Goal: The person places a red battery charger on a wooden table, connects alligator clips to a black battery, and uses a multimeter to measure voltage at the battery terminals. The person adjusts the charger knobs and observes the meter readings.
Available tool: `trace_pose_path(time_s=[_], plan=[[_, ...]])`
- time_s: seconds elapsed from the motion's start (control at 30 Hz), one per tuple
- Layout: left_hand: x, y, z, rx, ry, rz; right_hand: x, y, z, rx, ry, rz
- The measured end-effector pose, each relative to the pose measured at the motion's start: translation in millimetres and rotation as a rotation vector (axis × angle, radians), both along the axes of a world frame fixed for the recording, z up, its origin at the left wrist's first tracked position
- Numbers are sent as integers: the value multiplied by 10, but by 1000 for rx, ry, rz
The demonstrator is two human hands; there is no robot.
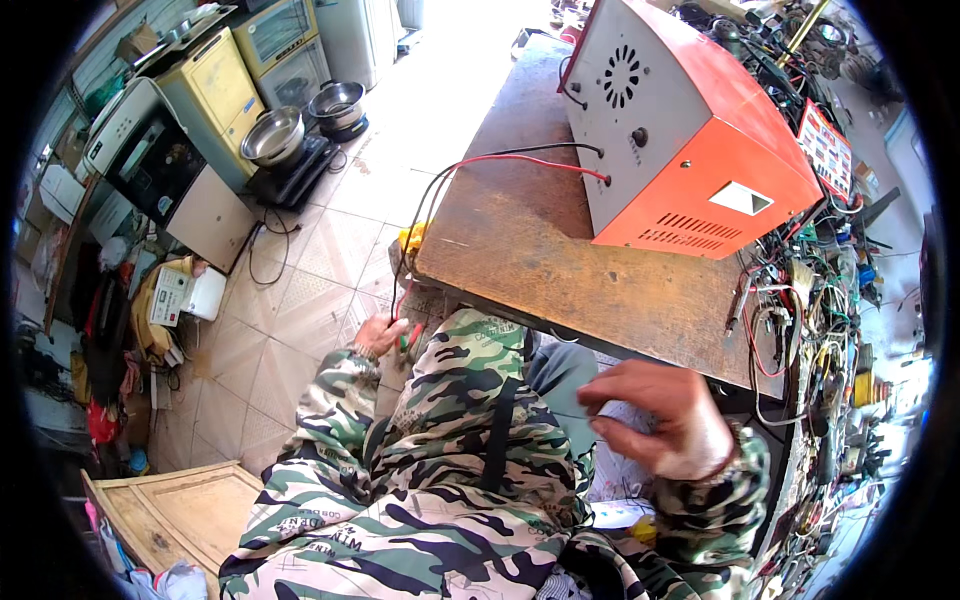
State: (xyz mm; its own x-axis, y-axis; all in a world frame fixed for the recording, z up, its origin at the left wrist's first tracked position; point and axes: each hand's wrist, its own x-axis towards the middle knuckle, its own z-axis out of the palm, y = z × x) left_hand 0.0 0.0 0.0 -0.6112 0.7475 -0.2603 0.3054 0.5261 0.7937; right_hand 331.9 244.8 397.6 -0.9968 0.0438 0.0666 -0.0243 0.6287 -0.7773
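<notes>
A red and grey metal box [710,140] with round vent slots and a knob stands on the wooden table [500,235]. From its grey panel a black cable [520,150] and a red cable [500,156] loop over the table's left edge and hang down. My left hand [378,336] is closed around the cables' lower part beside my knee. Small red and green parts [411,339], perhaps clip handles, show next to its fingers. My right hand [665,415] hovers over my lap near the table's front edge, fingers curled but apart from the thumb, with nothing seen between them.
Tangled wires and parts [800,330] crowd the right side. Pots [273,137] sit on a black stove at the far left, near a yellow cabinet [200,95]. A wooden panel [180,500] lies at lower left. Tiled floor [300,300] stretches left of the table.
</notes>
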Motion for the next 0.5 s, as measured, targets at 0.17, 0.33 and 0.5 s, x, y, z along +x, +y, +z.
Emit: trace_pose_path(time_s=[0.17, 0.33, 0.5], plan=[[441, -565, 405, 253, -254, 276, -131, -307, -806, -146, 10, 5], [986, -759, 1569, 858, -506, 351, -264, -602, -1416, -212, -3, -15], [1262, -541, 2759, 1123, -367, -37, -341, -780, -1334, -490, -33, -4]])
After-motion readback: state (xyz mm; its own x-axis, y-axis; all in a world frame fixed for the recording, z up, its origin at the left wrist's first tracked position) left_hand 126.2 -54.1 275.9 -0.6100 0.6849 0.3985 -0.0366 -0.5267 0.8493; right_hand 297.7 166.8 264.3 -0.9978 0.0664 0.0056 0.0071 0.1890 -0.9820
